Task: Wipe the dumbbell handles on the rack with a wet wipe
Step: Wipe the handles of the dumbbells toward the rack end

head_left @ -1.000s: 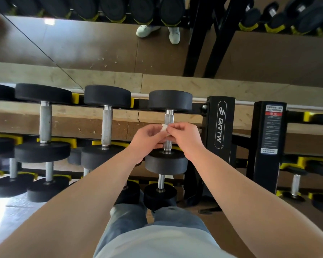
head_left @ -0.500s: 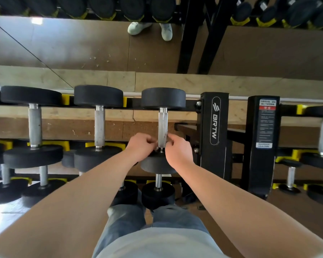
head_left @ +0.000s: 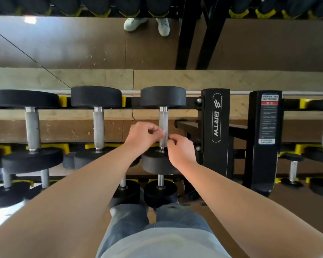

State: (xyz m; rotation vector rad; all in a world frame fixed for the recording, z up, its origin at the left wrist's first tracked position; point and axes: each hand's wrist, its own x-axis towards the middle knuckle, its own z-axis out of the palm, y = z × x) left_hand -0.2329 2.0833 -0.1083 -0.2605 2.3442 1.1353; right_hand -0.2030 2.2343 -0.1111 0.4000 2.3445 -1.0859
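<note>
While the person is standing close against the dumbbell rack (head_left: 131,104), both bare forearms are reaching out to the rightmost dumbbell (head_left: 163,96) on this section's top tier, just left of the black upright (head_left: 215,116) marked BRTW. The two hands are meeting at the lower half of its steel dumbbell handle (head_left: 163,120), which is lying across the rails with one black head at the back and the other nearer the person.

The left hand (head_left: 143,135) is sitting on the handle's left side with its fingers curled in, thumb and fingertips pinching. The right hand (head_left: 182,150) is a little lower on the right side, fingers likewise curled and nipping at the bar's edge. Between their fingertips a small pale scrap, blurred, looks to be the wet wipe (head_left: 164,134), and both hands are gripping it against the front of the handle.

Two larger dumbbells are resting on the same tier to the left, the middle dumbbell (head_left: 98,127) and the far-left dumbbell (head_left: 32,127), each well apart from the hands. Smaller dumbbells (head_left: 160,191) are sitting on the tier below, just in front of the person's jeans (head_left: 131,226). A second upright (head_left: 268,118) with a printed label is standing to the right of the first. Behind the rack a mirror (head_left: 63,43) is reflecting a pair of white shoes (head_left: 163,27).
</note>
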